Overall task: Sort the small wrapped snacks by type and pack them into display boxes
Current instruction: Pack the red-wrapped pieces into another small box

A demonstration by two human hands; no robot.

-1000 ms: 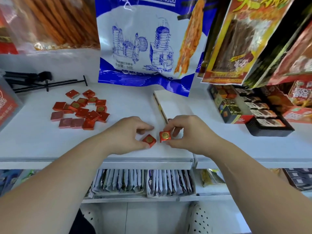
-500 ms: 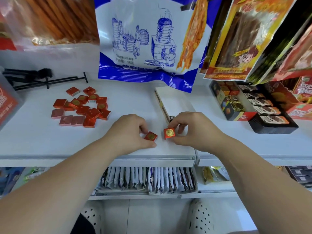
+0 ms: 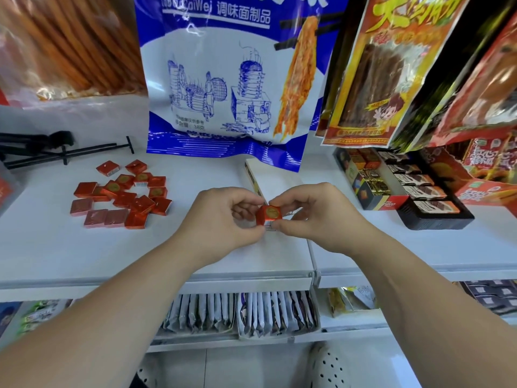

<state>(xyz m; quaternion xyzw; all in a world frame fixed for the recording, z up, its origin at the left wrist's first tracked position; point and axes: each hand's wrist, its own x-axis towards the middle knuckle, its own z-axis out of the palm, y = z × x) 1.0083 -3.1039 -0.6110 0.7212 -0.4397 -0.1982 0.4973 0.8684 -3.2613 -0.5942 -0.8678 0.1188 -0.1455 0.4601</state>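
Both hands meet over the middle of the white shelf. My left hand and my right hand pinch a small stack of red wrapped snacks with a gold round mark, pressed together between the fingertips. A loose pile of several more red wrapped snacks lies on the shelf to the left. A white display box lies just behind my hands. Partly filled display boxes stand at the right.
Large hanging snack bags, a blue-and-white one and yellow-red ones, hang low over the back of the shelf. A black tripod lies at the back left. Trays of sachets sit on the lower shelf.
My hands each held one red snack apart near the shelf's front edge. They have since come together and lifted slightly, with the two snacks now joined into one stack.
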